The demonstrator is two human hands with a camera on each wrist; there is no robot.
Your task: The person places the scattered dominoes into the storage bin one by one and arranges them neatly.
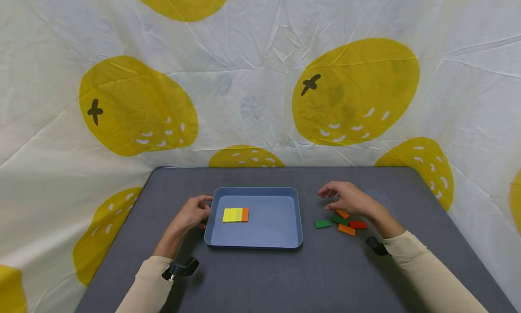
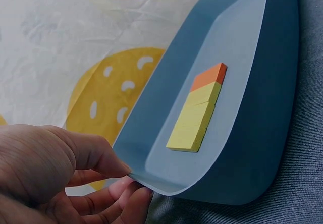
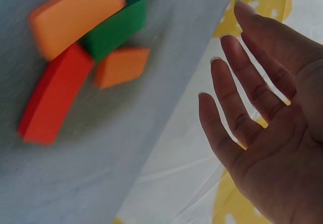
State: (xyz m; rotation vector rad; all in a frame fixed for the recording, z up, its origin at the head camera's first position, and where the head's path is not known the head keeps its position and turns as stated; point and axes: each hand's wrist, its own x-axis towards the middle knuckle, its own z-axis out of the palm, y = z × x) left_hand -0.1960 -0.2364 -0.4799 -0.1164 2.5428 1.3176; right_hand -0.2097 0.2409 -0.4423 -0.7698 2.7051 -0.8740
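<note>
My left hand [image 1: 193,212] pinches the left rim of a blue-grey tray [image 1: 272,222], thumb and fingers at its edge in the left wrist view. Inside the tray, several yellow blocks [image 1: 232,215] lie side by side, with an orange block [image 1: 245,215] at the right end of the row. Right of the tray, my right hand [image 1: 348,197] hovers over loose flat blocks, fingers apart and holding nothing. Below it are a red block [image 1: 358,225], a green block [image 1: 340,220] and two orange blocks, the nearer orange one [image 1: 347,230] in front. Another green block [image 1: 323,224] lies closer to the tray.
The dark grey table [image 1: 260,281] extends around the tray and the loose blocks. Behind it hangs a white cloth [image 1: 244,100] printed with large yellow fruit. Dark bands [image 1: 183,267] circle both wrists at the cream sleeves.
</note>
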